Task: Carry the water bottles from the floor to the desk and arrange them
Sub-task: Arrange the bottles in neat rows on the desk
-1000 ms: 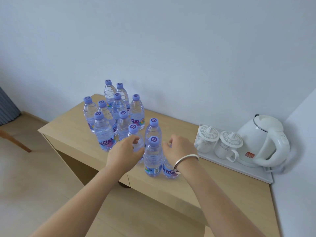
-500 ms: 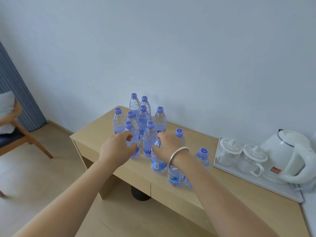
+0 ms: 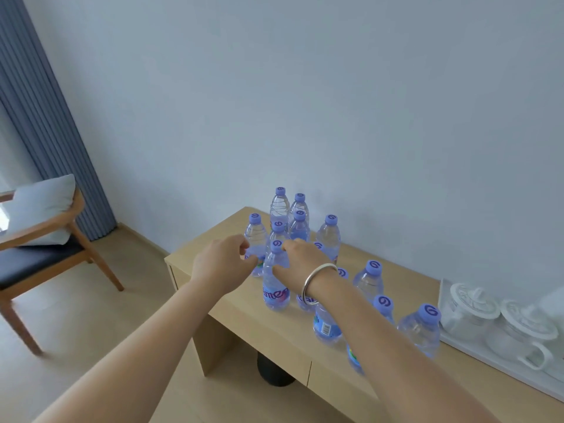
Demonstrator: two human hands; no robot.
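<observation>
Clear plastic water bottles w/ purple caps (image 3: pixel 328 238) all stand upright on the light wooden desk (image 3: pixel 241 312), clustered from the far-left corner at 11 o'clock of the desktop down toward 4 o'clock along the front edge. Back group sits tight together near the wall; nearer ones are spaced out more.

Left hand (image 3: pixel 221 264) is at approx 9 o'clock of the front labelled bottle (image 3: pixel 276 282), fingers curled narrow, tips just beside the bottle behind it; can't tell if they actually touch. Right hand (image 3: pixel 300 264) w/ silver bangle (image 3: pixel 317 283) on the wrist is at 3 o'clock of that same labelled bottle, fingers loosely bent, index reaching toward its cap; thumb seems against the bottle's shoulder but a firm grip isn't clear. Right forearm hides parts of 2–3 bottles at the desk front.

White tray (image 3: pixel 476 355) at 3 o'clock end of desk holds two white lidded mugs (image 3: pixel 470 312), blurred. Wooden armchair w/ dark seat and pale cushion (image 3: pixel 39 239) stands at 9 o'clock on the floor, by a blue-grey pleated curtain (image 3: pixel 45 117). Dark round object (image 3: pixel 274 372) under the desk, unclear what.
</observation>
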